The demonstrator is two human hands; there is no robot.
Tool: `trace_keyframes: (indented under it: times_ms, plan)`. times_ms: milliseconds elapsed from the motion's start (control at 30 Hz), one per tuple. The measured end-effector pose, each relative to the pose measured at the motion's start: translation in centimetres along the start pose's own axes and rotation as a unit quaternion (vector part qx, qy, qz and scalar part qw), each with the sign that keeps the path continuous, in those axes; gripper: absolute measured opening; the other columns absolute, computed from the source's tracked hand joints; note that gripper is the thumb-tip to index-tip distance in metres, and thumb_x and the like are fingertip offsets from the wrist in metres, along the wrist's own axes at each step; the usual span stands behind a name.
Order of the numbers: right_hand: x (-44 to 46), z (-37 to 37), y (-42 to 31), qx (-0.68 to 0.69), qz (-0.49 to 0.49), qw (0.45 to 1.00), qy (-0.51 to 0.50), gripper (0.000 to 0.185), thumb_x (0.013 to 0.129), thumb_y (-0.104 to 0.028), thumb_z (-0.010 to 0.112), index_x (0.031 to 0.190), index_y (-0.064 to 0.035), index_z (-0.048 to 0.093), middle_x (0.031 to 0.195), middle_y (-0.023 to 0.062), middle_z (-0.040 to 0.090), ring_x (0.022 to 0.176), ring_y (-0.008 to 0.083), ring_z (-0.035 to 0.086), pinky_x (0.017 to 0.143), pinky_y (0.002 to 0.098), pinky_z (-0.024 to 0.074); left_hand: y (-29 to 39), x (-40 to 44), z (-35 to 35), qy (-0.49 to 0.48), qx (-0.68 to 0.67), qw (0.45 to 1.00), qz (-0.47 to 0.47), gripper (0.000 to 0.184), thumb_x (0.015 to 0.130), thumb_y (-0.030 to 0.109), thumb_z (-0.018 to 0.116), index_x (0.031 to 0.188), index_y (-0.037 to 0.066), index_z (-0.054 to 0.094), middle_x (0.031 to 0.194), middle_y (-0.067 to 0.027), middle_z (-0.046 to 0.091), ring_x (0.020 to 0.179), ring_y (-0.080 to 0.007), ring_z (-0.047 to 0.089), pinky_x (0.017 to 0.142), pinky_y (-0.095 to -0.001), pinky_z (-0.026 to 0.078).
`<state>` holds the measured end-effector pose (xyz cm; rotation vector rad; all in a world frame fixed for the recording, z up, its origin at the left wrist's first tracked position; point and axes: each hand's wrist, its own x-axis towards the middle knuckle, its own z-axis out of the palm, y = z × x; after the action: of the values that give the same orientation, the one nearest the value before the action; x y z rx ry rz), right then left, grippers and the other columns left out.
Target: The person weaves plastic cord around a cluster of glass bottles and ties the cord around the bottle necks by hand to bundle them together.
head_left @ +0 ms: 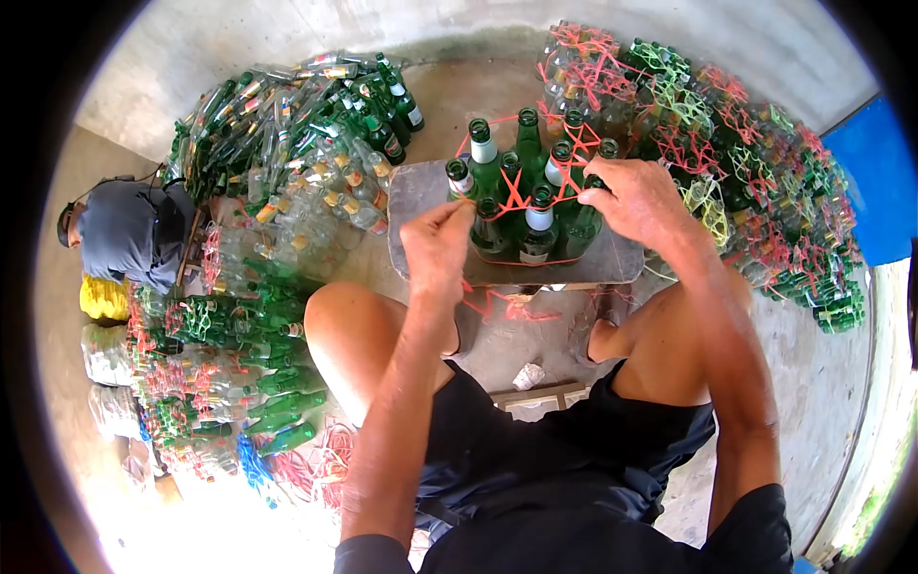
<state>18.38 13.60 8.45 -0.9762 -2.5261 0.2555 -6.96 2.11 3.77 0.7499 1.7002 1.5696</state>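
Observation:
Several green glass bottles (529, 143) stand upright in a tight group on a small grey table (414, 196) in front of me. Red plastic string (514, 202) criss-crosses between their necks, and another strand circles them low down. My left hand (438, 244) is closed in a pinch on the string at the group's front left. At the front right, my right hand (639, 201) is closed with thumb and fingers at a bottle's neck, where the string runs into it. Its fingertips partly hide that bottle's top.
Loose bottles (253, 115) are heaped at the back left; string-tied bundles (684, 120) are stacked at the right. Rows of bottles (277, 407) and loose red string (330, 459) lie at the left. Another person (134, 230) is bent over there. String scraps (516, 311) hang below the table.

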Motion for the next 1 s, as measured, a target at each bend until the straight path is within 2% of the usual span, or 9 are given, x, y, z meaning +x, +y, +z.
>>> trace_keyframes:
  times_ms: [33, 167, 333, 500, 600, 700, 800, 900, 1000]
  plan:
    - [0.4, -0.9, 0.4, -0.017, 0.017, 0.999, -0.044, 0.029, 0.091, -0.024, 0.077, 0.110, -0.0032, 0.071, 0.098, 0.0187, 0.075, 0.088, 0.0418, 0.071, 0.074, 0.0515, 0.0547, -0.2, -1.1, 0.6, 0.000, -0.022, 1.000, -0.005, 0.022, 0.095, 0.009, 0.075, 0.108, -0.008, 0.080, 0.080, 0.0028, 0.068, 0.069, -0.0050, 0.053, 0.060, -0.0240, 0.042]
    - [1.1, -1.7, 3.6, -0.021, -0.022, 0.997, -0.071, 0.028, 0.095, -0.030, 0.069, 0.113, -0.0082, 0.072, 0.096, 0.0177, 0.076, 0.094, 0.0416, 0.072, 0.082, 0.0537, 0.0559, -2.0, -4.0, 2.6, -0.009, -0.103, 0.995, -0.008, 0.019, 0.097, 0.007, 0.075, 0.109, -0.008, 0.079, 0.081, 0.0037, 0.068, 0.069, -0.0031, 0.052, 0.060, -0.0223, 0.041]
    - [1.3, -2.1, 4.3, -0.020, -0.028, 0.997, -0.068, 0.028, 0.094, -0.029, 0.070, 0.115, -0.0086, 0.072, 0.099, 0.0187, 0.076, 0.096, 0.0420, 0.072, 0.084, 0.0532, 0.0561, -3.0, -5.0, 3.9, 0.001, -0.151, 0.989, 0.007, 0.020, 0.100, 0.008, 0.075, 0.112, -0.008, 0.078, 0.085, 0.0033, 0.071, 0.073, -0.0010, 0.055, 0.065, -0.0186, 0.044]
    - [0.5, -1.7, 4.0, 0.027, 0.026, 0.997, -0.072, 0.032, 0.094, -0.028, 0.071, 0.120, -0.0095, 0.072, 0.104, 0.0191, 0.076, 0.101, 0.0409, 0.071, 0.088, 0.0529, 0.0558, -3.1, -4.1, 2.1, -0.069, -0.115, 0.991, 0.001, 0.019, 0.101, 0.008, 0.074, 0.112, -0.007, 0.077, 0.089, 0.0006, 0.074, 0.077, -0.0029, 0.060, 0.068, -0.0208, 0.049]
    - [-0.1, -1.4, 3.7, 0.015, 0.016, 0.999, -0.032, 0.035, 0.093, -0.028, 0.072, 0.123, -0.0100, 0.073, 0.112, 0.0168, 0.075, 0.106, 0.0392, 0.071, 0.091, 0.0522, 0.0550, -1.8, -3.7, 1.4, -0.098, -0.084, 0.991, -0.026, 0.018, 0.101, 0.008, 0.074, 0.111, -0.007, 0.077, 0.090, -0.0009, 0.075, 0.078, -0.0039, 0.062, 0.068, -0.0221, 0.050]
    - [-0.2, -2.2, 2.7, -0.028, 0.049, 0.998, -0.041, 0.032, 0.093, -0.026, 0.073, 0.120, -0.0096, 0.073, 0.110, 0.0119, 0.073, 0.105, 0.0372, 0.069, 0.090, 0.0511, 0.0550, -2.2, -3.0, 1.0, -0.117, -0.080, 0.989, -0.027, 0.018, 0.101, 0.008, 0.073, 0.110, -0.007, 0.078, 0.090, -0.0017, 0.075, 0.078, -0.0047, 0.063, 0.068, -0.0226, 0.051]
    - [0.1, -2.7, 1.0, -0.076, 0.010, 0.997, 0.006, 0.024, 0.090, -0.018, 0.073, 0.113, -0.0100, 0.075, 0.100, 0.0085, 0.066, 0.100, 0.0353, 0.067, 0.088, 0.0508, 0.0548, -2.9, -2.6, 0.9, -0.125, -0.098, 0.987, -0.011, 0.017, 0.101, 0.007, 0.072, 0.109, -0.006, 0.078, 0.090, -0.0020, 0.076, 0.077, -0.0048, 0.064, 0.067, -0.0224, 0.050]
    - [1.6, -2.5, -1.5, -0.061, -0.114, 0.987, 0.095, 0.019, 0.088, -0.008, 0.072, 0.106, -0.0096, 0.075, 0.094, 0.0069, 0.061, 0.096, 0.0323, 0.065, 0.083, 0.0471, 0.0555, -3.7, -2.4, 1.0, -0.128, -0.109, 0.986, -0.013, 0.018, 0.100, 0.009, 0.074, 0.110, -0.005, 0.078, 0.089, -0.0002, 0.075, 0.078, -0.0042, 0.062, 0.068, -0.0217, 0.048]
    - [3.1, -1.2, -3.9, 0.038, -0.126, 0.990, 0.043, 0.020, 0.085, -0.002, 0.070, 0.103, -0.0090, 0.075, 0.095, 0.0073, 0.063, 0.093, 0.0319, 0.067, 0.079, 0.0440, 0.0559, -4.8, -1.7, 1.1, -0.118, -0.083, 0.990, 0.000, 0.018, 0.100, 0.011, 0.075, 0.109, -0.005, 0.078, 0.087, 0.0020, 0.073, 0.075, -0.0034, 0.060, 0.065, -0.0215, 0.046]
